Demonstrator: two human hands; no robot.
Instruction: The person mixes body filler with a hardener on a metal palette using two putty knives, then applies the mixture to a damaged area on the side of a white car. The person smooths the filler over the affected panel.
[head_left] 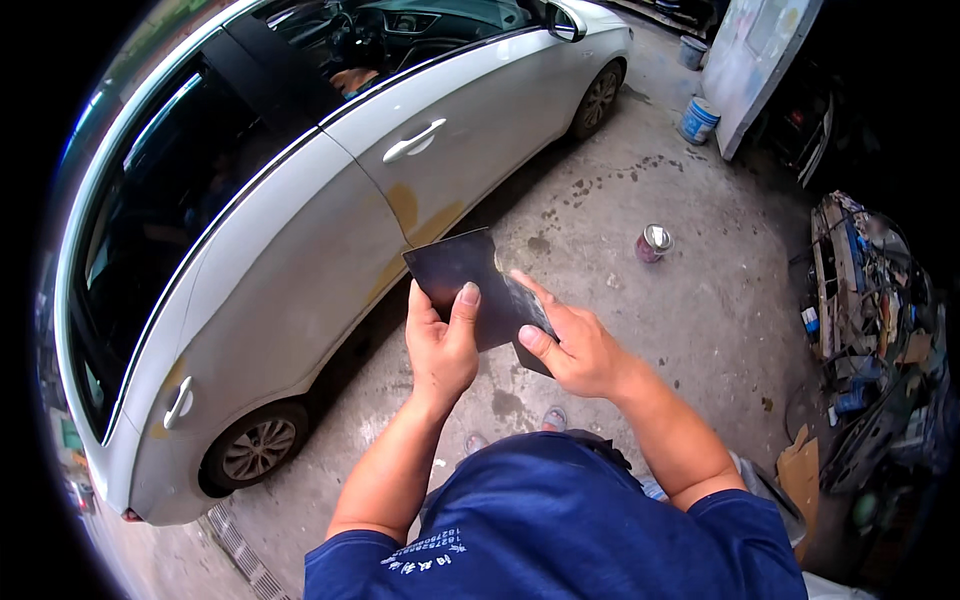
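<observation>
My left hand is closed on a dark rectangular sheet that looks like sandpaper, its thumb lying on the face towards me. My right hand grips the sheet's right part, where a greyish bent or separate piece shows beside the fingers. A dark corner hangs below the right thumb. Whether this is one folded sheet or two pieces, I cannot tell. Beyond the sheet stands a white car with tan patches on the lower door panels. Both hands are apart from the car.
On the concrete floor a small round can stands to the right. A blue-and-white bucket is farther off, by a pale upright panel. Heaped car parts line the right side. A floor grate lies lower left.
</observation>
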